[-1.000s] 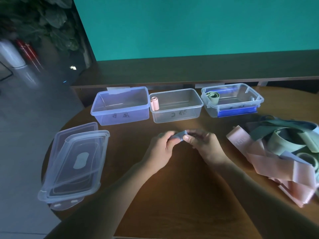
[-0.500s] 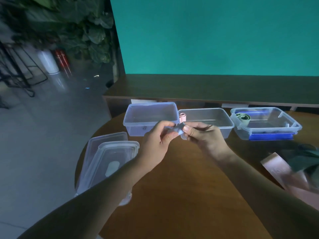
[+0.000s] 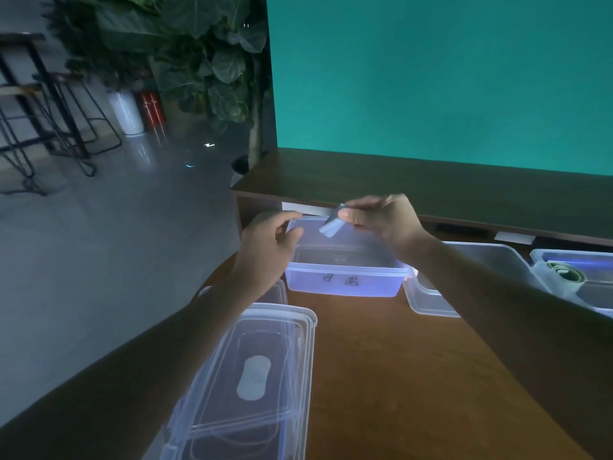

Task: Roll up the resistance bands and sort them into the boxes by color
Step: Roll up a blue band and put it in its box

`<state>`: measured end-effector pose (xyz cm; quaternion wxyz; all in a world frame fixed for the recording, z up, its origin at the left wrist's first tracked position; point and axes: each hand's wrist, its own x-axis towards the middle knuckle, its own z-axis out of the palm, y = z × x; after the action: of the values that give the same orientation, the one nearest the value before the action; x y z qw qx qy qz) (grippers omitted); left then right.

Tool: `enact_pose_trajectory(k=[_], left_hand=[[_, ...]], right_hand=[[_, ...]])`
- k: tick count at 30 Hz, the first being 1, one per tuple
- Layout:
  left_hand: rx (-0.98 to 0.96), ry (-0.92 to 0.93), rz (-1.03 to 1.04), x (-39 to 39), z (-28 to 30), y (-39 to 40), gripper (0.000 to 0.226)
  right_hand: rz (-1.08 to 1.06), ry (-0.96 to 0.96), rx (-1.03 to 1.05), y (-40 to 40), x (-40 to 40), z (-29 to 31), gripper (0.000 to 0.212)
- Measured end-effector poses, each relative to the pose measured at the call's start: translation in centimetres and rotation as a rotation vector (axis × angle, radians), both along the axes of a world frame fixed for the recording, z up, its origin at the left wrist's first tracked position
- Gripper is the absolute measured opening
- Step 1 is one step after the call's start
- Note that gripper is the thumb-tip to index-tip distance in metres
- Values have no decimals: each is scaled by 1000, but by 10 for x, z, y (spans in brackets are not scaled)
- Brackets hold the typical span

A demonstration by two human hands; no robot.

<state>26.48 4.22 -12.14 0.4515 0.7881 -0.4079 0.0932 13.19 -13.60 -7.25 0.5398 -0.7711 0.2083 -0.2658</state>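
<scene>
My right hand (image 3: 381, 217) pinches a small rolled blue band (image 3: 330, 225) between thumb and fingers, holding it over the open left box (image 3: 341, 280), which has writing on its front wall. My left hand (image 3: 268, 244) hovers just left of that box's rim, fingers loosely curled and holding nothing. The middle box (image 3: 428, 300) is partly hidden behind my right forearm. At the right edge stands the third box (image 3: 564, 260) with a rolled green band (image 3: 564, 272) inside.
Clear plastic lids (image 3: 252, 370) lie stacked on the round wooden table (image 3: 381, 376) near its left edge. A dark wooden shelf (image 3: 431, 184) runs behind the boxes under a teal wall. Floor, stools and a plant are at the left.
Both hands rose from the table centre and moved left over the left box. My left hand let go of the blue roll, which now sits only in my right hand. The view swung left.
</scene>
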Motion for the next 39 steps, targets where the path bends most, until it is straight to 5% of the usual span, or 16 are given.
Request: enact_pose_trajectory(k=[5,20,35,39], left_hand=[[121,66,51,21,-19,-12,24],[89,108,58,27,-29,-18,17],[105,90,63,23,-27,-18,14],[98,110,63,24,-28,-17,12]], right_hand=[[-34,171,-221,-10,38,-20,15],[132,427,-725,2,112,-55,14],[1,591,-855,5,116,-47,29],[-23,554,-750,5,114,-47,29]])
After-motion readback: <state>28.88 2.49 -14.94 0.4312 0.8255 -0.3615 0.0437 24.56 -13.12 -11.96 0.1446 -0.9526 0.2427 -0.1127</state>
